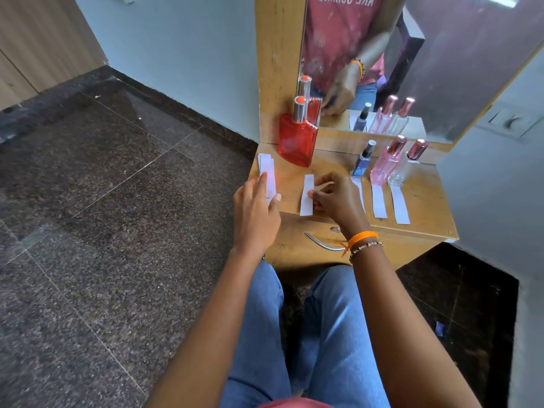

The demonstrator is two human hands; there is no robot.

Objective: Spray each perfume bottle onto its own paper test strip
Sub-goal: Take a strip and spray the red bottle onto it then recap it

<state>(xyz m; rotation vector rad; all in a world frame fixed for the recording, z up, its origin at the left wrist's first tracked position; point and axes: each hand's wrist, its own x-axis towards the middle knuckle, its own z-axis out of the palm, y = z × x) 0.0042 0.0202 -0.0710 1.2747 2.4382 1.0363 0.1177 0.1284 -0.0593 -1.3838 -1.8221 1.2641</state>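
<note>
A red perfume bottle (296, 141) stands at the back left of the small wooden table (424, 201). To the right stand a small blue bottle (362, 161), a pink bottle (387, 163) and a clear bottle (407, 166), each with a white paper strip in front: one (360, 189) partly hidden by my right hand, one (379, 201) and one (399, 204). My right hand (335, 198) pinches the edge of another strip (307, 195) lying below the red bottle. My left hand (256, 213) rests with straight fingers on a small stack of spare strips (267, 172) at the table's left edge.
A mirror (412, 54) in a wooden frame rises behind the bottles and reflects them and my hand. A metal drawer handle (322, 244) sits below the tabletop. Dark stone floor lies to the left, a pale wall to the right. My knees are under the table's front.
</note>
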